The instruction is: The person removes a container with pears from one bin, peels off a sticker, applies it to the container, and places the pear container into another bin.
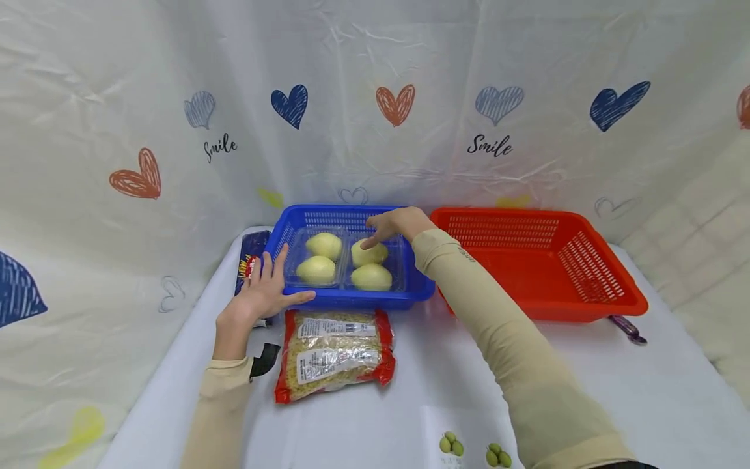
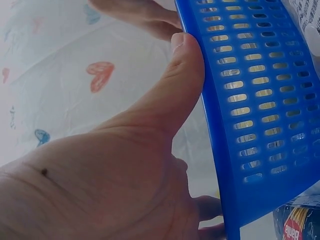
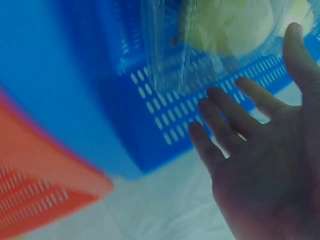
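The left-hand grip (image 1: 263, 294) is spreading over the front-left corner of the blue slotted basket (image 1: 363, 301), its fingers reaching straight and its thumb lying along the rim; it is pinching nothing; this placement is probably serving to steady the basket at a stiff corner, though the pressure applied cannot be told. The right-hand grip (image 1: 398, 225) is hovering above the basket's far side with its fingers spread and its thumb extending separately; it is holding nothing; contact with the container below cannot be confirmed; the palm is facing down, probably because access is from above, the walls enclosing the sides.

The two clear plastic containers (image 1: 398, 264) are sitting side by side inside the blue basket, each carrying two pale yellow-green fruits (image 1: 372, 277); the container walls are presumably preventing the rounded fruits from rolling; the basket walls are limiting sideways travel of both containers.

The red slotted basket (image 1: 545, 309) is standing just beside the blue one, on its right; a pasta bag (image 1: 336, 355) with red ends is lying flat on the table (image 1: 433, 365) in front, probably because its soft body is offering little upright support; a dark blue Barilla pack (image 1: 253, 244) is lying along the left side, partly hidden by the left-hand grip.
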A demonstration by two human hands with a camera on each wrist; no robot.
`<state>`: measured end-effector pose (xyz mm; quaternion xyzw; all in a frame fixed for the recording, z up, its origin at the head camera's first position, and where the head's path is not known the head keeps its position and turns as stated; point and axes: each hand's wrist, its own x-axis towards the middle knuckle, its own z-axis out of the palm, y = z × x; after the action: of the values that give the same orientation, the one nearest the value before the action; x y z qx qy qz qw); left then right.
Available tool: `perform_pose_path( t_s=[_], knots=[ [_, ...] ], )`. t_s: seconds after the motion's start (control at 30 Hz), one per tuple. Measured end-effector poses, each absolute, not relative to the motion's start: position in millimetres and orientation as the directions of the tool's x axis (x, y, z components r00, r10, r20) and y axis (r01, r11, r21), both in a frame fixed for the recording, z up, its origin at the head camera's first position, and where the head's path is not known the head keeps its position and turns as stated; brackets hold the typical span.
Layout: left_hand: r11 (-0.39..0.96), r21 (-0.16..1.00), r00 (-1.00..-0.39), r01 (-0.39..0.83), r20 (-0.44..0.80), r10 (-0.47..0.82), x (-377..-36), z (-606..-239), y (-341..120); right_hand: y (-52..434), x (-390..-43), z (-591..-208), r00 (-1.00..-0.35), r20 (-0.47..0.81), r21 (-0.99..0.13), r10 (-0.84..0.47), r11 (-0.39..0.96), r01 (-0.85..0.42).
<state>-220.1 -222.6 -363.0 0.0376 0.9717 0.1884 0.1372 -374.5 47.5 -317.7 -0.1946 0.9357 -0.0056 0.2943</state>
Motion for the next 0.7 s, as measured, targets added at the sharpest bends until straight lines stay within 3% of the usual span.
perform_pose_path(
  t_s=[0.23, 0.57, 0.7],
  knots=[
    [0.934, 0.357, -0.956, 0.01, -0.269, 0.114, -213, -361, -226, 43, -375, -337, -0.73, -0.594, -0.179, -0.337, 0.94, -0.289],
    [0.929, 0.369, -0.956, 0.008, -0.27, 0.115, -218, -359, -219, 52, -378, -336, -0.764, -0.42, -0.163, -0.489, 0.869, -0.467],
    [0.929, 0.371, -0.955, -0.003, -0.277, 0.108, -219, -361, -219, 58, -377, -331, -0.782, -0.374, -0.165, -0.498, 0.866, -0.472]
  ],
)
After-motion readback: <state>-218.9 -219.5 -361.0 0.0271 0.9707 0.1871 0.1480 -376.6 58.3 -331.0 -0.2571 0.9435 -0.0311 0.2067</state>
